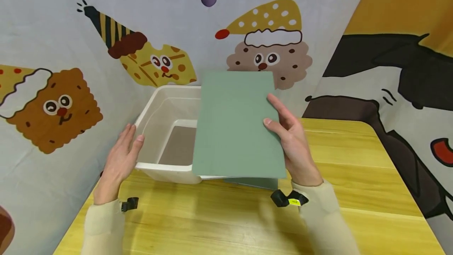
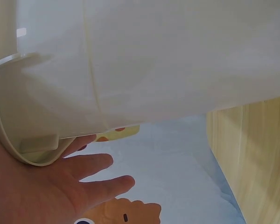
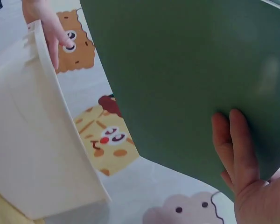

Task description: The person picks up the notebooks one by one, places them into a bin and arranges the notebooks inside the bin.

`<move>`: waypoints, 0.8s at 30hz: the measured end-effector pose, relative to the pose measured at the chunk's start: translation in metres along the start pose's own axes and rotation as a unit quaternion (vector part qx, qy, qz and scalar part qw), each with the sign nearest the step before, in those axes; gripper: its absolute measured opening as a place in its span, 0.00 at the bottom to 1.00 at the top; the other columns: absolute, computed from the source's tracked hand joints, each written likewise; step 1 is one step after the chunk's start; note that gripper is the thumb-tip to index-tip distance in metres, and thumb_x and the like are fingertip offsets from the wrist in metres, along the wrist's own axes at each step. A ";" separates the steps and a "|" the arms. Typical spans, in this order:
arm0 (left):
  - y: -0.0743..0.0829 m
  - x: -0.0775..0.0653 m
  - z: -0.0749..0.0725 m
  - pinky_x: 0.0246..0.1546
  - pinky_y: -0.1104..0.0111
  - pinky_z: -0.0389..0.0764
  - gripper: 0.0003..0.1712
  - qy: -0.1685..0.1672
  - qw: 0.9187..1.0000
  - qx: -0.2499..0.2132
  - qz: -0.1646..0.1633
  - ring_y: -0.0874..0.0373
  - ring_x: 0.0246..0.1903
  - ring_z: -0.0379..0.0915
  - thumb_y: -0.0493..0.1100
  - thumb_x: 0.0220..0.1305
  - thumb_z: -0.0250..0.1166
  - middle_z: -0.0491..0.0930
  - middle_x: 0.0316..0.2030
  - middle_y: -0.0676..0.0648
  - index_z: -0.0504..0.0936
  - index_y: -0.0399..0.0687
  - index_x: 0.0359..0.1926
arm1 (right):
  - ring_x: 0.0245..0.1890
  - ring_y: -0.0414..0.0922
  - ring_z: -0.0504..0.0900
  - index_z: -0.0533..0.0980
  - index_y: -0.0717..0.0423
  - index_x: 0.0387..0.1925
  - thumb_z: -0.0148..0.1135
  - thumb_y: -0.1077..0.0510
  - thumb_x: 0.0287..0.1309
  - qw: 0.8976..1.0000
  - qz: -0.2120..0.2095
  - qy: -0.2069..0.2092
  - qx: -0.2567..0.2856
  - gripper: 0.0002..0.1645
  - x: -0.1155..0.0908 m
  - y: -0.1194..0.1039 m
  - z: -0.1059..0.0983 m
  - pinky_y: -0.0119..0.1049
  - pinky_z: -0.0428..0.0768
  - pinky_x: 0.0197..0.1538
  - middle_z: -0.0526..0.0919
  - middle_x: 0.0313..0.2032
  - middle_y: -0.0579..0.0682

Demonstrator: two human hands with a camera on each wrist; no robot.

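My right hand [image 1: 295, 145] grips a green notebook [image 1: 237, 125] by its right edge, thumb on the front cover and other fingers behind. The right wrist view shows two fingertips [image 3: 237, 126] lying flat on its back cover. The notebook is raised and tilted over the right part of a white plastic bin [image 1: 166, 167], hiding that part from the head view. Pale page edges and a strip of darker green show below its lower edge. With straight fingers, my left hand [image 1: 122, 154] rests against the bin's left rim [image 2: 37, 163].
The bin stands on a yellow wooden table [image 1: 219, 219] and its visible floor is bare. Behind and to the left hangs a cloth [image 1: 170, 7] printed with cartoon biscuits and cheese. More printed cloth hangs beyond the table's right edge [image 1: 400, 168].
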State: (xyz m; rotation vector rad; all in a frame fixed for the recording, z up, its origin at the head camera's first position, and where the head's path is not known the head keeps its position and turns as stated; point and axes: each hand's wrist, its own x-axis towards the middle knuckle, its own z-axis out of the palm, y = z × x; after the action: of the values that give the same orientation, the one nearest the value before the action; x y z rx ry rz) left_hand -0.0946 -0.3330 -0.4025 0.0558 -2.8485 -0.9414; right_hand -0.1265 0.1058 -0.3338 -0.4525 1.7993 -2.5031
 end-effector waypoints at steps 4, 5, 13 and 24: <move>0.001 0.001 0.000 0.69 0.28 0.45 0.42 0.002 1.000 0.000 0.000 0.29 0.78 0.37 0.63 0.83 0.38 0.40 0.82 0.36 0.47 0.41 0.83 | 0.71 0.49 0.67 0.65 0.43 0.78 0.59 0.63 0.74 1.000 0.008 0.002 0.019 0.36 0.007 0.003 0.015 0.34 0.81 0.57 0.63 0.76 0.47; 0.001 0.001 0.000 0.69 0.28 0.45 0.42 0.003 1.000 0.000 -0.001 0.29 0.78 0.37 0.63 0.83 0.38 0.40 0.82 0.36 0.47 0.41 0.83 | 0.71 0.49 0.67 0.65 0.43 0.78 0.59 0.63 0.74 1.000 0.009 0.002 0.019 0.36 0.009 0.004 0.019 0.34 0.81 0.58 0.63 0.75 0.46; -0.002 0.001 0.000 0.69 0.28 0.47 0.39 0.016 1.000 -0.016 0.016 0.26 0.77 0.41 0.60 0.84 0.34 0.43 0.81 0.34 0.49 0.38 0.82 | 0.70 0.49 0.68 0.66 0.42 0.78 0.59 0.62 0.73 0.999 0.024 -0.003 0.048 0.35 0.030 0.020 0.047 0.37 0.79 0.60 0.65 0.74 0.45; -0.001 0.000 -0.001 0.72 0.32 0.45 0.38 0.012 0.999 -0.034 0.024 0.28 0.77 0.39 0.56 0.85 0.22 0.41 0.81 0.34 0.46 0.37 0.82 | 0.67 0.48 0.72 0.65 0.42 0.78 0.59 0.63 0.72 0.994 0.071 -0.007 0.087 0.37 0.057 0.050 0.080 0.37 0.80 0.57 0.67 0.73 0.44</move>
State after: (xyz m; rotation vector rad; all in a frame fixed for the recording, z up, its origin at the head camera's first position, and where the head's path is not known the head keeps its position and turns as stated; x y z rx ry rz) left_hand -0.0946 -0.3345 -0.4026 -0.0077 -2.7817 -1.0195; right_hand -0.1684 0.0042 -0.3449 -0.3203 1.5321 -2.5223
